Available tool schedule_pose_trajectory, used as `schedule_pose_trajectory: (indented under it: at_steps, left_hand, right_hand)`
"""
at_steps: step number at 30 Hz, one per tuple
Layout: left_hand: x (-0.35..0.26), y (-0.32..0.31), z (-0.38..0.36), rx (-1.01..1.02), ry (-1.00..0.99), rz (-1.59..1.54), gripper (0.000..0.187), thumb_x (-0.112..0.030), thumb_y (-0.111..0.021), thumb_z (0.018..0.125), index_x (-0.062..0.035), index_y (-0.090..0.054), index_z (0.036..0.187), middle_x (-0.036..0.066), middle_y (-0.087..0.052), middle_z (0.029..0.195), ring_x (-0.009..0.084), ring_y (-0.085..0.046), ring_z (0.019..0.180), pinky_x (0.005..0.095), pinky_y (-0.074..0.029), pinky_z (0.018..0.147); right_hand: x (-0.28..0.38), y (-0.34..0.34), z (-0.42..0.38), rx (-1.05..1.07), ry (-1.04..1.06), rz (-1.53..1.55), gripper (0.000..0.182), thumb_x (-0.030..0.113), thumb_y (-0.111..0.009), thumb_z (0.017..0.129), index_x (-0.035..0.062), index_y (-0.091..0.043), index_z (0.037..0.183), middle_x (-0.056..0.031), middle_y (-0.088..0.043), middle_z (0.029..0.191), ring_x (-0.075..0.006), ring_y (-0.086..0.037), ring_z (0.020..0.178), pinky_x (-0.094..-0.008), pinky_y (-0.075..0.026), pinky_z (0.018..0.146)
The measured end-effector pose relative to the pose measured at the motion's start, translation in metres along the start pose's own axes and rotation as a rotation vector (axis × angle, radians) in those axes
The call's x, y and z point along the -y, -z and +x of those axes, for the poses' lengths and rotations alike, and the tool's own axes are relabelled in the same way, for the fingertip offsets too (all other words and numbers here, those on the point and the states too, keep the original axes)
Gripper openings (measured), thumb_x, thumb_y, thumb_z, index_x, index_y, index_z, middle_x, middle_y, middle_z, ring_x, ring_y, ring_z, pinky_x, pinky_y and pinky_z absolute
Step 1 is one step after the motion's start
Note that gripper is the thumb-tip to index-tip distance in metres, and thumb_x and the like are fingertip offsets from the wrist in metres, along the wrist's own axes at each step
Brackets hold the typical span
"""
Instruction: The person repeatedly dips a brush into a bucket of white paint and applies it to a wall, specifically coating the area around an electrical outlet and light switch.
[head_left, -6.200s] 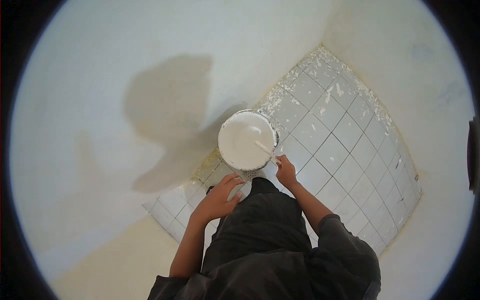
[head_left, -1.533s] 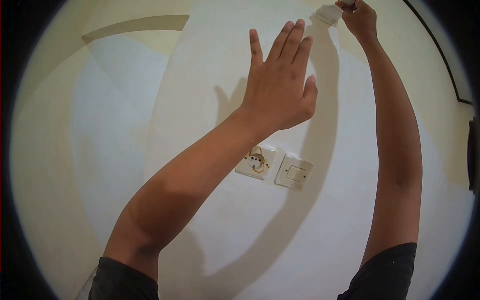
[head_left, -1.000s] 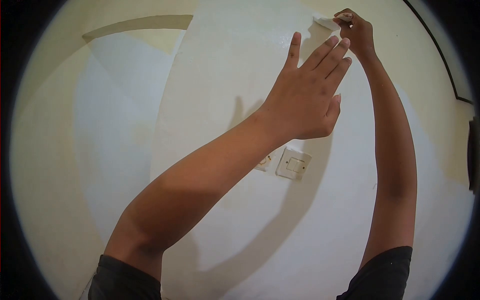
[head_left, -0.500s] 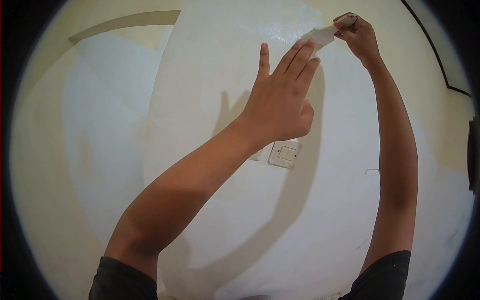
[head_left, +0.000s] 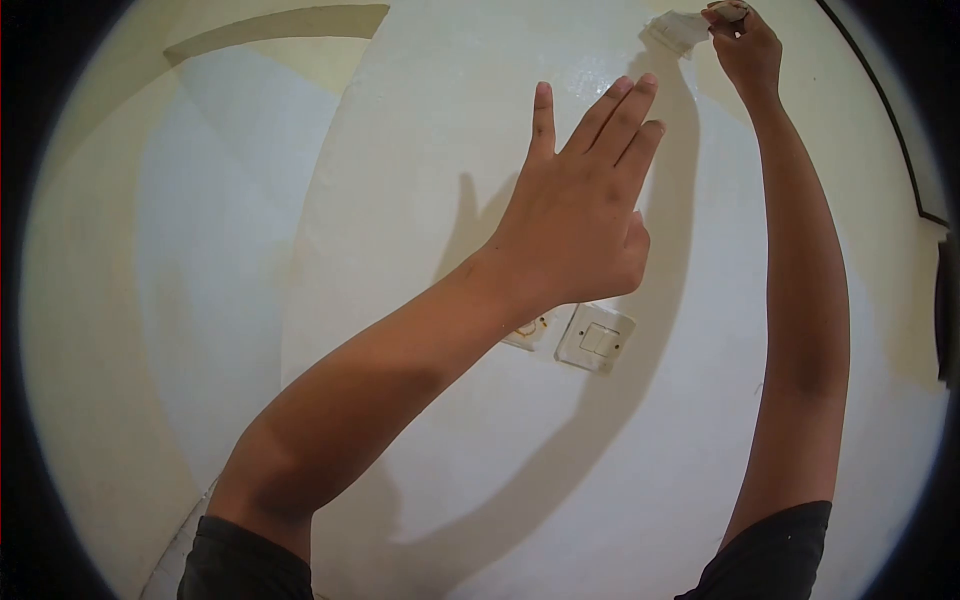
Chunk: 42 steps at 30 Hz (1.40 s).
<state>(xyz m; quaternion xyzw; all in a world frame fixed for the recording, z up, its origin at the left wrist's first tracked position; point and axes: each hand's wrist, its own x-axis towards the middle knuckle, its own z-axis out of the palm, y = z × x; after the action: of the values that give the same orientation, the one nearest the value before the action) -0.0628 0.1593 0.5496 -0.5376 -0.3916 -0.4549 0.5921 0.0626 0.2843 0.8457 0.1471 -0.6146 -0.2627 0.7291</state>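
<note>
My right hand (head_left: 748, 52) is raised at the upper right, fingers closed round the pale handle of a putty knife (head_left: 680, 33). Its flat, whitish blade points left and widens toward an edge lying at the wall (head_left: 450, 60). Lower and nearer the middle, my left hand (head_left: 585, 190) is held up before the wall with its back toward me. Its little finger stands apart from the other fingers, the thumb is bent, and it holds nothing. A shiny patch shows on the wall just above its fingertips.
Below my left hand is a white switch plate (head_left: 597, 340), with a second plate (head_left: 528, 333) partly covered by my wrist. An arched recess edge (head_left: 275, 30) runs across the upper left. A dark line (head_left: 885, 120) and a dark object (head_left: 944, 310) are at the right.
My right hand and the putty knife have moved up and a little right, away from my left fingertips. The view has shifted slightly, while my left hand keeps its spread shape.
</note>
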Motion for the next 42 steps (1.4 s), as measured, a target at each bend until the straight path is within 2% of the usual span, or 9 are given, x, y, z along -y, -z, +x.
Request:
schedule_pose_trajectory:
  at_steps: [8, 14, 21, 24, 30, 34, 37, 40, 42]
  left_hand:
    - [0.005, 0.009, -0.001, -0.003, -0.010, 0.058, 0.068, -0.012, -0.062, 0.082, -0.0015, -0.045, 0.147, 0.017, -0.027, 0.168, 0.0337, -0.023, 0.158, 0.0745, -0.013, 0.122]
    - [-0.001, 0.021, -0.002, 0.017, 0.001, 0.025, 0.068, -0.011, -0.063, 0.081, -0.0015, -0.045, 0.146, 0.018, -0.026, 0.168, 0.0339, -0.023, 0.159, 0.0744, -0.012, 0.122]
    - [-0.016, 0.033, -0.007, 0.071, 0.019, -0.023, 0.070, -0.011, -0.063, 0.081, -0.0021, -0.044, 0.147, 0.017, -0.024, 0.169, 0.0333, -0.022, 0.159, 0.0732, -0.011, 0.123]
    - [-0.024, 0.040, -0.008, 0.092, 0.031, -0.057, 0.071, -0.011, -0.063, 0.081, -0.0023, -0.044, 0.148, 0.016, -0.024, 0.170, 0.0331, -0.022, 0.159, 0.0726, -0.010, 0.123]
    - [-0.034, 0.054, -0.009, 0.123, 0.053, -0.105, 0.072, -0.011, -0.064, 0.080, -0.0030, -0.044, 0.149, 0.015, -0.024, 0.170, 0.0323, -0.022, 0.159, 0.0716, -0.010, 0.124]
    - [-0.036, 0.057, -0.009, 0.129, 0.062, -0.116, 0.072, -0.011, -0.065, 0.081, -0.0032, -0.044, 0.149, 0.015, -0.024, 0.170, 0.0321, -0.023, 0.159, 0.0716, -0.010, 0.125]
    - [-0.033, 0.052, -0.010, 0.120, 0.064, -0.108, 0.072, -0.011, -0.065, 0.081, -0.0031, -0.044, 0.149, 0.015, -0.024, 0.170, 0.0321, -0.023, 0.159, 0.0718, -0.010, 0.124]
    - [-0.032, 0.046, -0.012, 0.113, 0.060, -0.096, 0.071, -0.011, -0.065, 0.081, -0.0026, -0.044, 0.148, 0.015, -0.024, 0.169, 0.0321, -0.023, 0.159, 0.0719, -0.011, 0.124]
    - [-0.031, 0.043, -0.013, 0.109, 0.054, -0.084, 0.070, -0.011, -0.065, 0.081, -0.0022, -0.044, 0.148, 0.016, -0.024, 0.169, 0.0323, -0.023, 0.159, 0.0721, -0.011, 0.124]
  right_hand:
    - [-0.002, -0.015, 0.003, -0.161, 0.168, -0.055, 0.008, -0.007, -0.068, 0.091, 0.0003, -0.070, 0.089, -0.0088, -0.074, 0.083, -0.0168, -0.069, 0.080, -0.0318, -0.054, 0.073]
    - [0.006, -0.012, -0.007, 0.012, 0.083, -0.029, 0.008, -0.007, -0.069, 0.091, 0.0003, -0.071, 0.088, -0.0093, -0.074, 0.084, -0.0172, -0.068, 0.078, -0.0311, -0.053, 0.071]
    - [0.022, 0.014, -0.017, 0.311, 0.160, 0.003, 0.011, -0.011, -0.068, 0.088, 0.0002, -0.071, 0.088, -0.0071, -0.073, 0.083, -0.0129, -0.066, 0.076, -0.0299, -0.053, 0.068]
    - [0.025, 0.032, -0.022, 0.546, -0.148, 0.094, 0.006, 0.004, -0.067, 0.101, -0.0009, -0.069, 0.100, -0.0040, -0.070, 0.100, -0.0125, -0.068, 0.094, -0.0298, -0.063, 0.088]
    - [0.063, 0.067, -0.022, 0.678, -0.365, 0.086, 0.006, 0.004, -0.065, 0.101, -0.0008, -0.067, 0.104, -0.0052, -0.069, 0.103, -0.0141, -0.069, 0.098, -0.0310, -0.064, 0.089]
    - [0.042, 0.069, -0.025, 0.512, -0.421, 0.143, 0.016, 0.000, -0.067, 0.092, 0.0019, -0.072, 0.107, -0.0071, -0.075, 0.099, -0.0156, -0.072, 0.087, -0.0292, -0.060, 0.081]
    - [0.025, 0.064, -0.029, 0.401, -0.410, 0.166, 0.023, -0.004, -0.062, 0.089, 0.0016, -0.073, 0.108, -0.0066, -0.075, 0.097, -0.0144, -0.072, 0.087, -0.0293, -0.059, 0.079]
    - [0.005, 0.047, -0.027, 0.289, -0.288, 0.144, 0.019, -0.004, -0.065, 0.089, 0.0023, -0.071, 0.105, -0.0075, -0.076, 0.094, -0.0156, -0.073, 0.084, -0.0307, -0.059, 0.077]
    - [-0.008, 0.039, -0.019, 0.238, -0.277, 0.042, 0.018, -0.002, -0.065, 0.092, 0.0044, -0.074, 0.107, -0.0039, -0.077, 0.100, -0.0127, -0.073, 0.093, -0.0290, -0.059, 0.085]
